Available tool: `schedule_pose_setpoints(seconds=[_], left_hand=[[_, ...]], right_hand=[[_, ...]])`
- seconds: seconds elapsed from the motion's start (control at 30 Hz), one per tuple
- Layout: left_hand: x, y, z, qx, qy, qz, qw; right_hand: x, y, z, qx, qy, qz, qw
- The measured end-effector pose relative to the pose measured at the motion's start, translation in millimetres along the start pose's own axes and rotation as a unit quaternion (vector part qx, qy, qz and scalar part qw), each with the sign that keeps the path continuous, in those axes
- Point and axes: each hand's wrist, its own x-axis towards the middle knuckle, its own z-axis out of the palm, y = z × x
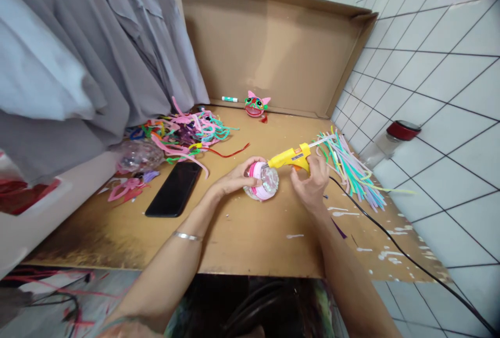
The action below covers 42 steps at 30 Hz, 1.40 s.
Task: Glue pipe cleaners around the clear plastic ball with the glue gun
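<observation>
My left hand [237,177] is closed around a small round piece [257,171] with pink and white bands and a clear, shiny side. In my right hand [314,180] is a yellow glue gun [289,157], with a glue stick [321,140] poking out of its back end. The nozzle points left and meets the upper edge of the round piece, though I cannot tell whether it touches. A black cord [363,213] runs from the glue gun down to the right.
Pipe cleaners lie in a tangled pile [195,128] at the back left and a bundle [353,166] at right. A black phone [174,189] lies left of my arm. An animal-face craft [256,104] and a glue-stick-like tube [229,99] sit before the cardboard [273,46]. A jar [385,142] stands by the tiles.
</observation>
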Motion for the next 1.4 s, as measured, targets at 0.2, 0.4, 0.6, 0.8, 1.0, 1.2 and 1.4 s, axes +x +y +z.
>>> schedule_pose_setpoints(seconds=[0.2, 0.4, 0.6, 0.8, 1.0, 1.2, 1.4], left_hand=[[-0.1, 1.7, 0.8, -0.007, 0.000, -0.005, 1.000], [0.1, 0.7, 0.4, -0.007, -0.002, -0.001, 1.000], [0.8, -2.8, -0.8, -0.003, 0.000, 0.004, 1.000], [2.2, -6.7, -1.2, -0.011, -0.005, 0.006, 1.000], [1.8, -5.7, -0.5, -0.009, -0.007, 0.005, 1.000], [0.8, -2.5, -0.4, 0.007, -0.007, 0.009, 1.000], [0.5, -2.3, -0.4, 0.000, -0.007, 0.005, 1.000]], right_hand=[[0.3, 0.9, 1.1, -0.016, 0.009, 0.001, 1.000], [1.8, -1.9, -0.7, -0.001, -0.016, 0.027, 0.999], [2.0, -2.3, -1.4, -0.004, -0.020, 0.044, 0.999], [1.0, -0.8, -0.1, -0.008, -0.025, 0.052, 0.998], [1.2, -0.1, -0.4, 0.003, -0.026, 0.049, 0.998], [2.7, 0.8, -0.4, 0.007, -0.027, 0.053, 0.998], [4.2, 0.0, -1.2, 0.022, -0.013, 0.042, 0.999]])
